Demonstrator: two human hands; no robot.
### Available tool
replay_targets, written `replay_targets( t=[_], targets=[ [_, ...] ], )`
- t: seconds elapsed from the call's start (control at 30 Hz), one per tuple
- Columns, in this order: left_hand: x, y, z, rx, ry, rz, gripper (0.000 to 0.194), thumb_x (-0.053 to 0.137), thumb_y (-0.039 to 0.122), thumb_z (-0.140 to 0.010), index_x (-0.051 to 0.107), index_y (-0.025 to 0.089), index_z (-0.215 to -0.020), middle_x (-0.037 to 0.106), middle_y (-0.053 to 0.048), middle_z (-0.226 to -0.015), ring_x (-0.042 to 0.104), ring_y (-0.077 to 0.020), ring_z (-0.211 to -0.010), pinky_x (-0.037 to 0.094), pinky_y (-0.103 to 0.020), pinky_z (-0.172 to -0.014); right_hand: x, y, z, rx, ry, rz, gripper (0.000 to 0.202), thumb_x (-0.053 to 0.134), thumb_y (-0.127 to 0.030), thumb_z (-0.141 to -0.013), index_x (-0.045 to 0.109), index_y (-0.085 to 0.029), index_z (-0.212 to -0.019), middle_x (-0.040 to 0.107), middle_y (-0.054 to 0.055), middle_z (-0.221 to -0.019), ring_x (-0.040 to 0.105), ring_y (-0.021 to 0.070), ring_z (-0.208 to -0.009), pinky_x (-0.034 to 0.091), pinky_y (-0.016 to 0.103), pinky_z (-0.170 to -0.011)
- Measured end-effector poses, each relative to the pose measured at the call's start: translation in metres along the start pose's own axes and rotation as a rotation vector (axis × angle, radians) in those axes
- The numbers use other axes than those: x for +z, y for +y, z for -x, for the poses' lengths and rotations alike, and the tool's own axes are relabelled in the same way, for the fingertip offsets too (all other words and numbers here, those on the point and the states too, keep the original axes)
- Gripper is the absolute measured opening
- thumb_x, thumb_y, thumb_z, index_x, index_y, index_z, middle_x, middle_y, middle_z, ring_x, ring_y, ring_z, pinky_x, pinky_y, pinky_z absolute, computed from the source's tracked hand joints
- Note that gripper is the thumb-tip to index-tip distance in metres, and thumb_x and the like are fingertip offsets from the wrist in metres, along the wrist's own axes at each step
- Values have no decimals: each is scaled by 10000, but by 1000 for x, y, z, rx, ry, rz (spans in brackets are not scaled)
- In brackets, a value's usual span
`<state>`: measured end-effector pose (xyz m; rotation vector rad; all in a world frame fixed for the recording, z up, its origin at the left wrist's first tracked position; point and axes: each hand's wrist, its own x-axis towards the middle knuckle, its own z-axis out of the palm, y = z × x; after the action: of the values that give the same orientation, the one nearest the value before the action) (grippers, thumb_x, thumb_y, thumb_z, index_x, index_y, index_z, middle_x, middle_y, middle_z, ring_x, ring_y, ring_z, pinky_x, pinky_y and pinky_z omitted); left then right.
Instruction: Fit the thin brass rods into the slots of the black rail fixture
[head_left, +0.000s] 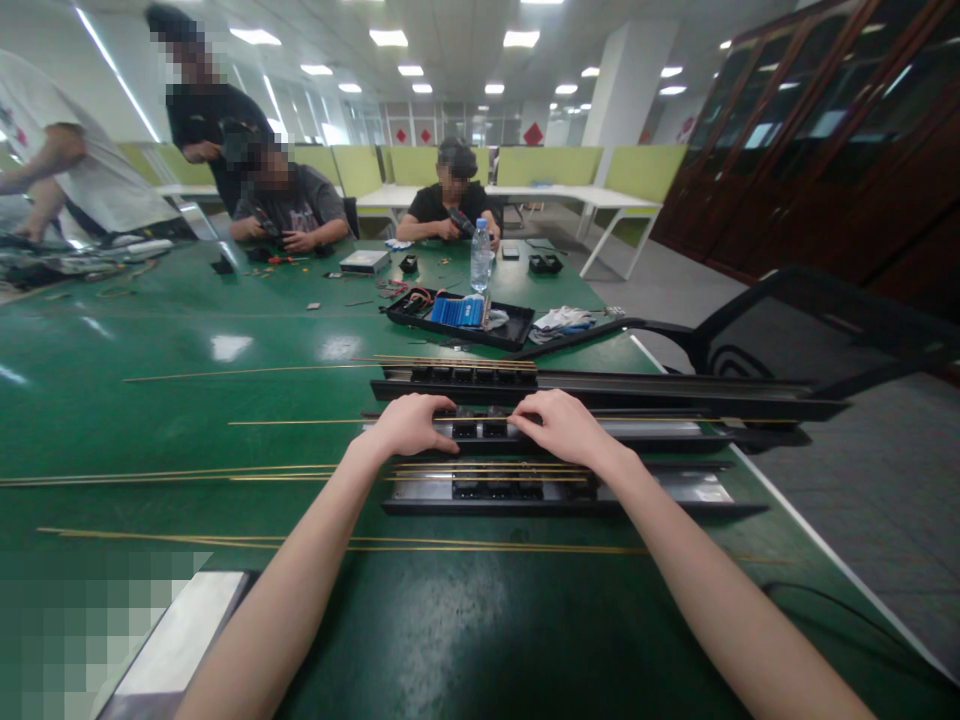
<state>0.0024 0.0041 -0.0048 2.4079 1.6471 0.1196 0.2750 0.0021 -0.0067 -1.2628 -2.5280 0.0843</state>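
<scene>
Manual work at three dark channels, tabletop (pixel 150 430): brass rod (pixel 292 422) runs along mid. channel (pixel 645 430), btwn. both hands; L hand (pixel 412 425) has a wide grip, thumb & fingers apart at L end of black blocks (pixel 495 428); R hand (pixel 559 425) has a narrow grip, fingertips pinched on the rod, just R of same; progress, as judged: approx. midway, w/ blocks in all three channels & rods along near channel (pixel 697 487) & far channel (pixel 637 388); mid. rod's final seating & loose rods (pixel 487 544) seemingly remain.
</scene>
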Motion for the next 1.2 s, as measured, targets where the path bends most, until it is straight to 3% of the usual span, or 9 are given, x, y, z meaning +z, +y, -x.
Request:
replay_targets(
  t=[1.2],
  targets=[
    [3, -4, -1, 14, 17, -17, 768, 725, 658, -624, 640, 272, -1282, 710, -56, -1230, 659, -309, -1107, 506, -367, -935, -5, 9, 6, 13, -7, 28, 311, 526, -404, -961, 739, -204, -856, 734, 65, -879, 641, 213, -839, 443, 312, -746]
  ],
)
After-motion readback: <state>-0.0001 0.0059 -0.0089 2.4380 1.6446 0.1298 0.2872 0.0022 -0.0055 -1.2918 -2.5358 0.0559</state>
